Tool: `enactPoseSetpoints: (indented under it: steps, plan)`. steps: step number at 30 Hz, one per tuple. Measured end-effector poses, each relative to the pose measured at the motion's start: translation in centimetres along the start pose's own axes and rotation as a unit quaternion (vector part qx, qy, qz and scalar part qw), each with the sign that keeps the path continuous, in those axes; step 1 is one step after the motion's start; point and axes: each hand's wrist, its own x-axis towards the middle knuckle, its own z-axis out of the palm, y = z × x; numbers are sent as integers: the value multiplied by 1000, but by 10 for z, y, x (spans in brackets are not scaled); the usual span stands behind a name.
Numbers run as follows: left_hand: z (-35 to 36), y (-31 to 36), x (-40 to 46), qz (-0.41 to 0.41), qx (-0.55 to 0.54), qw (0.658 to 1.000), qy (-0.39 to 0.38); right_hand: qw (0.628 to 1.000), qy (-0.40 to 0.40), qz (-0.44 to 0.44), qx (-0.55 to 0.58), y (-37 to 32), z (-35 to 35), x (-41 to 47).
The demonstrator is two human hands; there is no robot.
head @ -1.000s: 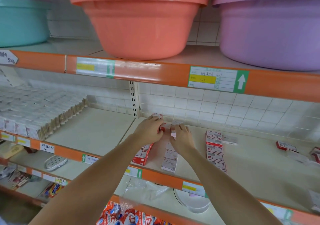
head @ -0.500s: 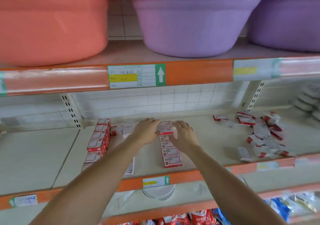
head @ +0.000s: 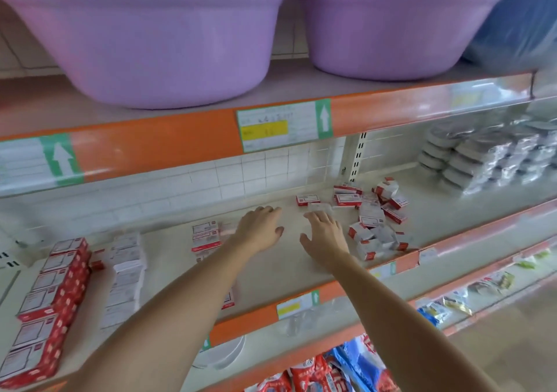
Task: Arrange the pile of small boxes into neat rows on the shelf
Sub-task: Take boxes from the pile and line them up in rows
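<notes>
Two empty hands, the left hand (head: pixel 259 229) and right hand (head: pixel 325 235), had loose open fingers and should gently grab the nearest box from the pile (head: pixel 375 219) on the right.

Illumination: bright, even and diffuse, with soft shadows. Glare streaks the orange shelf edge (head: pixel 422 111) (strongest at right). Motion blur softens the basins (head: pixel 168 39) and frame edges; wide-angle distortion bows the shelves.

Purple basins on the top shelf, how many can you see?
2: one purple basin at left, another at right beside blue wrapped goods. More may sit outside the frame.
</notes>
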Motion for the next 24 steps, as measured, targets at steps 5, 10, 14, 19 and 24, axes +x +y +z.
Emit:
enactPoseSetpoints:
  steps: [5,10,14,19,24]
  plan:
    - [14,44,29,9,-14,1000,-19,1000,8,25,6,57,-18,8]
    - [21,82,56,22,-31,999,-18,996,-30,62,-55,101,-36,21]
    - [29,106,72,14,-53,998,-26,996,-80,28,-32,129,-37,32]
    - [38,117,80,-18,-65,997,-35,992,-102,-62,40,139,-38,47]
    - [43,122,78,-43,-97,993,-50,985,-114,-92,89,143,-37,59]
